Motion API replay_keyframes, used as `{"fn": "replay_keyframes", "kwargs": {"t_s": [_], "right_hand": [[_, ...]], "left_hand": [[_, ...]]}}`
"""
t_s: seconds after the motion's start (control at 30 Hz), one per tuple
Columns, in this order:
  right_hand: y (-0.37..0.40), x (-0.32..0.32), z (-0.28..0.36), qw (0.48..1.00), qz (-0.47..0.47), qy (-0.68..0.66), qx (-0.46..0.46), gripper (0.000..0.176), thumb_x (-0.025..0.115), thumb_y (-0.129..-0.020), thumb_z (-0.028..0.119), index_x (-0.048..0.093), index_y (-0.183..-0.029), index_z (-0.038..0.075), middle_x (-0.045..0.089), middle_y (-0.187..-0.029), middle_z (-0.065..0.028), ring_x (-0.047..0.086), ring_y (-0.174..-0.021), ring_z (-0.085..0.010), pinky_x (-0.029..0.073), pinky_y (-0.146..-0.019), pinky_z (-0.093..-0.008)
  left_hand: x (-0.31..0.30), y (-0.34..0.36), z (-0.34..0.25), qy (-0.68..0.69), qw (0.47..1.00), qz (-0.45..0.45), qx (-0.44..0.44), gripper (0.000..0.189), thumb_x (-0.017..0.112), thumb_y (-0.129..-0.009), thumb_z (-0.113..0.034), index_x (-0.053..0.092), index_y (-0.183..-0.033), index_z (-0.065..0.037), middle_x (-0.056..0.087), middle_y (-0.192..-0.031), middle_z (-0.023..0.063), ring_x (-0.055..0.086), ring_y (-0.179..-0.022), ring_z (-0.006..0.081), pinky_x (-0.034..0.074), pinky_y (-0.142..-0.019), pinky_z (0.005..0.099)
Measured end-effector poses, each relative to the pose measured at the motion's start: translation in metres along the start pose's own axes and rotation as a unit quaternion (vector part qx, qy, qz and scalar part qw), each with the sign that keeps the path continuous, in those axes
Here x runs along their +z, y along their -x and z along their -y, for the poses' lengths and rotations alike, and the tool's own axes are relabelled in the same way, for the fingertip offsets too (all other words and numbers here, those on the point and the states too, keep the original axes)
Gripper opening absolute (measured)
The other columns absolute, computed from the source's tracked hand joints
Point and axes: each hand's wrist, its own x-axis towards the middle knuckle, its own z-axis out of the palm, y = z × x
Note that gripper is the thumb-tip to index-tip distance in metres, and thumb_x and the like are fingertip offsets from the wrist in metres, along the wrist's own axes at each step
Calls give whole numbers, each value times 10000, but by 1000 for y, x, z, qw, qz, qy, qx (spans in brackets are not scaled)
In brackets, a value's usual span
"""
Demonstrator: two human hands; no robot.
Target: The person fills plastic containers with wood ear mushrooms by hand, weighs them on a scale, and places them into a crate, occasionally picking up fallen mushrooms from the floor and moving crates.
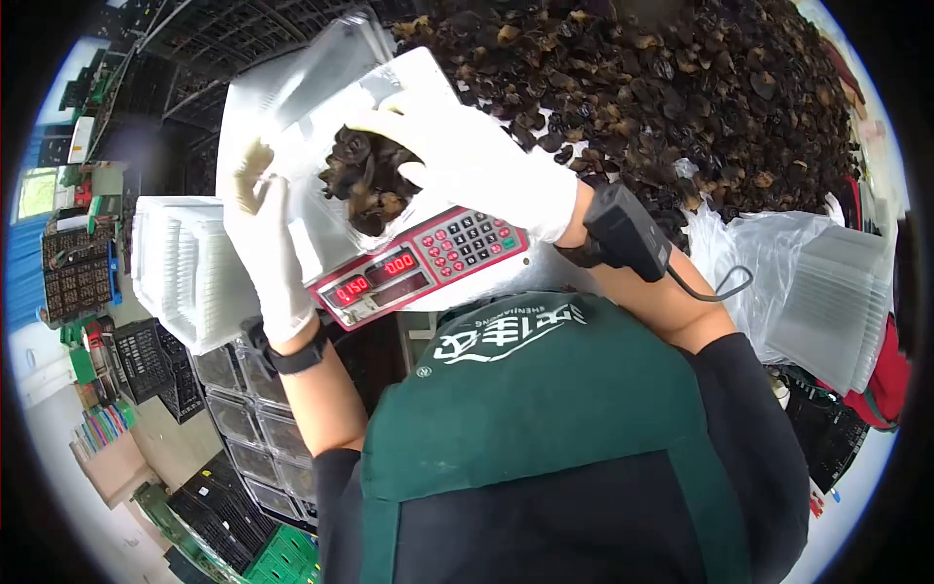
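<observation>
My right hand (486, 165) fingers hold a fungus clump (362, 185) over the clear tray (311, 92). My left hand (263, 243) fingers pinch the tray's edge, scale (428, 261) beneath.

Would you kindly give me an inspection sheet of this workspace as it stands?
Surface: white electronic scale with red digits, carrying the box.
Job's things: clear plastic clamshell box; clump of dark dried fungus inside it.
Clutter: large heap of dark fungus; stacked clear boxes.
Hands: left hand grips box edge; right hand holds the clump.
Cables: black cable from black wrist device.
Surroundings: black crates, green crate.
</observation>
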Motion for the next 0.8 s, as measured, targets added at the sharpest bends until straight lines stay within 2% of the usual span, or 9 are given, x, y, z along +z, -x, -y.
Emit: {"fn": "replay_keyframes", "kwargs": {"t_s": [0.1,0.2,0.27,0.3,0.33,0.5,0.67,0.73,0.8], "right_hand": [[-5,-2,3,999,-39,20,-3,530,604,-882,126,518,-1404,115,585,-1316,-177,575,-1187,-344,455,-1028,-447],[25,-44,-4,979,-88,-36,180,364,642,-877,146,657,-1233,69,671,-1127,-132,646,-1004,-228,514,-884,-346],[66,-54,-48,969,-28,130,210,334,683,-864,99,685,-1195,59,704,-1156,-105,660,-1065,-214,516,-938,-325],[71,-63,-40,942,56,198,266,317,689,-854,111,699,-1167,68,705,-1181,-104,661,-1066,-243,502,-964,-332],[84,-58,-50,945,14,268,188,316,679,-880,136,696,-1186,62,702,-1198,-93,664,-1035,-221,488,-966,-310],[47,-35,-21,892,-37,-250,374,438,543,-1030,262,507,-1415,57,676,-911,-30,614,-761,-76,510,-706,-224],[26,-13,-40,879,1,-306,365,412,552,-1014,221,528,-1365,5,663,-825,-27,597,-676,-65,489,-623,-215],[28,-11,-39,859,2,-351,372,391,557,-994,195,536,-1338,10,664,-838,-25,587,-677,-69,462,-598,-212],[26,-15,-44,850,26,-342,399,340,558,-993,187,540,-1278,2,645,-861,-35,548,-651,-61,403,-540,-214]], "left_hand": [[-2,21,-7,1,998,0,-55,473,537,-889,37,544,-1361,8,596,-1339,137,538,-1269,227,388,-1086,360],[-1,42,-17,-33,999,16,-10,473,435,-852,54,606,-1291,2,605,-1329,114,546,-1235,233,376,-1098,366],[-4,57,-18,-126,984,68,110,384,471,-877,31,672,-1200,-26,615,-1289,135,557,-1209,252,386,-1083,370],[-1,70,-20,-180,977,65,93,336,510,-876,26,692,-1152,-35,609,-1257,135,561,-1194,258,398,-1067,366],[5,81,-20,-234,967,63,75,288,549,-876,20,712,-1105,-44,604,-1224,134,565,-1178,264,411,-1051,363],[20,100,7,-85,994,11,-68,549,627,-918,-13,459,-1436,-80,604,-1025,75,597,-886,131,498,-757,264],[14,100,-1,122,969,73,-204,676,605,-983,-146,260,-1558,-66,664,-837,40,601,-666,98,484,-620,227],[19,102,28,38,986,100,-126,248,641,-955,-156,611,-1127,21,612,-757,29,579,-632,96,478,-590,245],[27,104,22,192,965,28,-176,147,633,-943,-139,610,-959,5,614,-738,28,589,-614,105,480,-562,253]]}}
